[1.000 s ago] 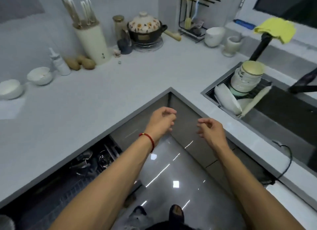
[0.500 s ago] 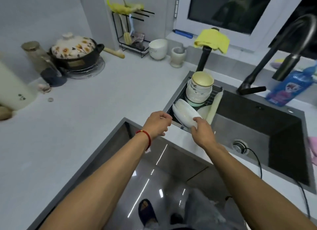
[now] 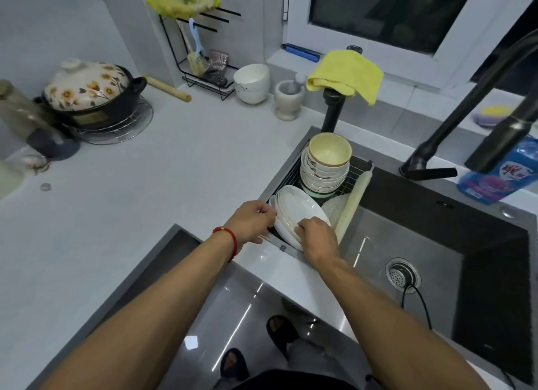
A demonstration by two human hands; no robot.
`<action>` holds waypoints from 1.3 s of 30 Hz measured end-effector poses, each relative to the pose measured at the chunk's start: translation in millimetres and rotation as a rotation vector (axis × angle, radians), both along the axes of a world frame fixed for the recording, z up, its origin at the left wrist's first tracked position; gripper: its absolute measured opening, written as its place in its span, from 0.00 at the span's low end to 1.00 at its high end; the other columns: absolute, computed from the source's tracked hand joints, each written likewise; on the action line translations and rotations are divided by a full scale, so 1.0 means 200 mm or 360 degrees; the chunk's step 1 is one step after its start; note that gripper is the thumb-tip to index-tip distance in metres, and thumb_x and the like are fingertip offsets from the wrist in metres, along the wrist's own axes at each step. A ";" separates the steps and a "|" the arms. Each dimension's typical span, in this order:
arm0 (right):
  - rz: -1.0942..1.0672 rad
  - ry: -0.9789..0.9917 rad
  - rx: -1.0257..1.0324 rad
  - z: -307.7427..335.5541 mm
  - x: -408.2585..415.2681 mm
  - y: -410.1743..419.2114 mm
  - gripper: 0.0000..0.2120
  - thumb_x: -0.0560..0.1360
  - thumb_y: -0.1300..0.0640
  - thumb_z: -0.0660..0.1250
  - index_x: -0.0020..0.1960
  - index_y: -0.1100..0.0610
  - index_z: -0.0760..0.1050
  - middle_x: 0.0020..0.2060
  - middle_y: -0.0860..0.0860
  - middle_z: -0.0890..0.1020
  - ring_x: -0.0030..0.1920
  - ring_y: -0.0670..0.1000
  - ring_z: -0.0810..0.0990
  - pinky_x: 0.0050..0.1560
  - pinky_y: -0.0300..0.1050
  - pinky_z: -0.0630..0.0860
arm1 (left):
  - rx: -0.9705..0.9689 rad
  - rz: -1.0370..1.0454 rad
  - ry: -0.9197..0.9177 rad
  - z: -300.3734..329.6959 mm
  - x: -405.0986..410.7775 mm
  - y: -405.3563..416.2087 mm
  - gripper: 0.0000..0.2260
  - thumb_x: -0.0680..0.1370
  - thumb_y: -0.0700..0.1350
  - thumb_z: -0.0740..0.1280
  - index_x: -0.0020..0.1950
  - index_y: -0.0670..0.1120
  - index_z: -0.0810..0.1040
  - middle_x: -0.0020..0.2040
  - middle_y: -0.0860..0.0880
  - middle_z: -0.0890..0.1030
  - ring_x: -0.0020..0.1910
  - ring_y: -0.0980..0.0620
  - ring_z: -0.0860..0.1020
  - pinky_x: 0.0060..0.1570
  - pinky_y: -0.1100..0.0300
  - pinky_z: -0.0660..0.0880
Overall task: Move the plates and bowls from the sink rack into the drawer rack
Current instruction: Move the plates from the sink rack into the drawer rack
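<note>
head view: you are closing both hands on the leaning plates (image 3: 294, 212) in the sink rack (image 3: 356, 168), left hand (image 3: 252, 222) seemingly pinching their edge, right hand (image 3: 317, 238) curling over the rim. be lifting them straight, clearing the bowls (image 3: 326, 162) beyond your fingertips.

Both bare forearms reach forward side by side. The left hand (image 3: 254, 221), with a red cord bracelet (image 3: 227, 238) at its wrist, has its fingers curled inward. The right hand (image 3: 318, 238) lies knuckles up, fingers bent downward.
</note>
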State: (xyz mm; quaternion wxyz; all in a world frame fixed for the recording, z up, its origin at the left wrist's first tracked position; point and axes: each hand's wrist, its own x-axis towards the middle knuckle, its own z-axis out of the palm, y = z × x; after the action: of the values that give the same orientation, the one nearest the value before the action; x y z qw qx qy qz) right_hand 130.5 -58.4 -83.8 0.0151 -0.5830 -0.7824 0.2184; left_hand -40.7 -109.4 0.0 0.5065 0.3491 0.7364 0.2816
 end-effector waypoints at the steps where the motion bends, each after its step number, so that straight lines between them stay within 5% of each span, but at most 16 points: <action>1: 0.0033 -0.0002 0.0021 0.00 0.01 0.01 0.16 0.85 0.54 0.58 0.45 0.59 0.79 0.49 0.57 0.83 0.46 0.58 0.78 0.47 0.48 0.69 | 0.0009 0.0013 0.0011 -0.01 0.02 0.03 0.11 0.78 0.43 0.64 0.57 0.41 0.80 0.47 0.46 0.81 0.42 0.50 0.79 0.41 0.57 0.80; 4: 0.0158 -0.0036 0.0141 -0.01 0.05 0.04 0.16 0.85 0.54 0.59 0.46 0.58 0.81 0.47 0.55 0.82 0.47 0.59 0.79 0.49 0.48 0.70 | 0.0017 0.0100 0.0031 -0.06 0.07 0.12 0.10 0.79 0.43 0.64 0.56 0.40 0.80 0.48 0.47 0.80 0.41 0.48 0.79 0.51 0.48 0.83; 9: 0.0255 0.0197 0.0595 -0.03 0.12 0.04 0.07 0.81 0.61 0.67 0.46 0.60 0.82 0.41 0.56 0.81 0.43 0.59 0.80 0.46 0.53 0.75 | -0.0047 0.0192 0.0026 -0.08 0.12 0.20 0.04 0.79 0.44 0.66 0.45 0.45 0.76 0.41 0.42 0.80 0.38 0.44 0.80 0.52 0.44 0.83; 14: 0.0377 0.0600 0.0942 0.04 0.21 0.03 0.02 0.79 0.64 0.72 0.50 0.62 0.80 0.41 0.56 0.79 0.41 0.57 0.77 0.42 0.54 0.77 | -0.0187 0.0193 -0.0423 -0.02 0.18 0.24 0.20 0.79 0.57 0.67 0.57 0.40 0.78 0.45 0.42 0.83 0.39 0.44 0.85 0.47 0.50 0.84; 19: 0.0813 0.0866 0.0883 0.22 0.15 0.01 0.04 0.80 0.61 0.71 0.50 0.62 0.83 0.43 0.55 0.83 0.44 0.58 0.81 0.47 0.55 0.77 | -0.0030 0.0588 -0.0673 0.01 0.10 0.09 0.16 0.80 0.41 0.58 0.62 0.34 0.76 0.51 0.33 0.85 0.47 0.37 0.86 0.49 0.46 0.84; 25: 0.0260 0.1218 0.0108 0.33 -0.06 -0.01 0.21 0.79 0.48 0.62 0.70 0.52 0.74 0.67 0.49 0.74 0.68 0.46 0.70 0.70 0.45 0.66 | 0.0285 0.1152 -0.0887 -0.02 -0.09 -0.46 0.15 0.81 0.36 0.57 0.62 0.41 0.79 0.55 0.39 0.86 0.52 0.39 0.85 0.49 0.39 0.82; 28: 0.0102 0.1372 -0.0882 0.32 -0.21 -0.03 0.33 0.74 0.48 0.68 0.78 0.48 0.65 0.69 0.49 0.74 0.67 0.49 0.75 0.66 0.47 0.72 | 0.0356 0.1434 -0.0901 -0.06 -0.16 -0.81 0.15 0.81 0.37 0.58 0.64 0.42 0.79 0.56 0.40 0.85 0.51 0.41 0.85 0.46 0.43 0.82; 31: 0.0331 0.1409 -0.1866 0.31 -0.40 -0.20 0.23 0.76 0.52 0.65 0.71 0.51 0.77 0.62 0.54 0.83 0.59 0.55 0.81 0.55 0.51 0.80 | 0.0459 0.1653 -0.0885 -0.10 -0.20 -1.18 0.15 0.82 0.38 0.58 0.64 0.44 0.80 0.59 0.39 0.84 0.52 0.42 0.84 0.47 0.41 0.82; 34: 0.0619 0.1266 -0.2149 0.31 -0.59 -0.50 0.19 0.80 0.60 0.61 0.68 0.51 0.80 0.59 0.55 0.84 0.55 0.55 0.83 0.53 0.52 0.82 | 0.0581 0.1884 -0.0893 -0.15 -0.22 -1.60 0.15 0.82 0.38 0.58 0.65 0.46 0.80 0.63 0.38 0.82 0.56 0.40 0.82 0.57 0.32 0.76; 39: 0.1069 0.1129 -0.2531 0.28 -0.82 -1.12 0.24 0.82 0.59 0.67 0.77 0.50 0.71 0.68 0.58 0.80 0.64 0.59 0.82 0.62 0.55 0.81 | 0.0831 0.2204 -0.1022 -0.23 -0.18 -2.39 0.18 0.82 0.41 0.62 0.72 0.44 0.74 0.69 0.39 0.78 0.64 0.38 0.78 0.57 0.38 0.78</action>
State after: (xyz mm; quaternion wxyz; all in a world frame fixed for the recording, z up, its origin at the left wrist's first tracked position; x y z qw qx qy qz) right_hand -33.8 -282.6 -28.0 -0.2144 -0.0644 -0.4801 0.8482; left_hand -76.9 -586.8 -46.0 0.3059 -0.1774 0.5146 0.7811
